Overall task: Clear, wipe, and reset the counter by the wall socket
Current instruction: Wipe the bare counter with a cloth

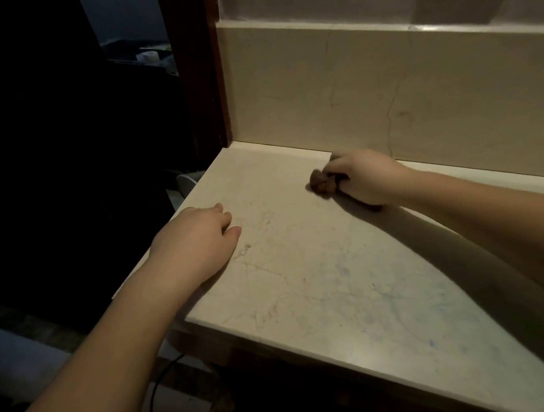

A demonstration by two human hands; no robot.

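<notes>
Right hand (pixel 366 176) gripped a bunched brown cloth (pixel 323 185) near the worktop's (pixel 317 298) back edge, w/ left hand (pixel 199 239) resting open by the left edge. Best wiped w/ firm overlapping passes into the back corner.

The counter (pixel 316 267) under my hands is pale cream stone, veined with thin tan lines and faint bluish smudges toward the near right. The cloth (pixel 323 183) bunched in my right hand (pixel 366 177) is a dull reddish brown. The splashback (pixel 384 81) behind it is a slightly yellower cream with thin dark cracks or veins, I can't say which in this dim light. Above it the wall (pixel 331 1) is greyish pink. The door frame (pixel 205 66) on the left is dark brown, nearly black.
</notes>
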